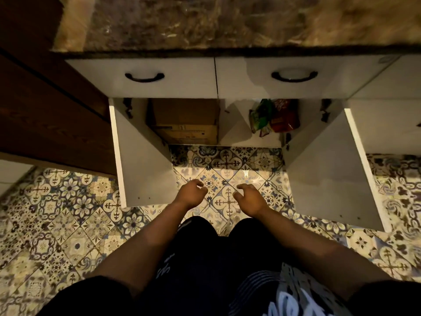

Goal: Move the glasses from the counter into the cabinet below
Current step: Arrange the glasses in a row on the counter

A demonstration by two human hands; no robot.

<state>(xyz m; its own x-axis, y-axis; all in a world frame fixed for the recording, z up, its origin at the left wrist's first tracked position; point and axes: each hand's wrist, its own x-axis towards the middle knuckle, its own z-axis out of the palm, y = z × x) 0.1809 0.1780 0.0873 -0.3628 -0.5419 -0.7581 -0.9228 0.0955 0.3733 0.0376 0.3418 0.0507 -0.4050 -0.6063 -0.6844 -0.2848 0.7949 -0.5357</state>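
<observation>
left hand: empty, fingers loosely curled, over floor | right hand: empty, loosely curled, beside left | cabinet: both doors open, box left, packets right | counter: blurred, glasses not visible

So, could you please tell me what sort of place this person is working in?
Most likely a home kitchen: a dark stone counter sits over white drawers, the cabinet below stands open with snack packets and a cardboard box inside, and the floor is patterned tile.
</observation>
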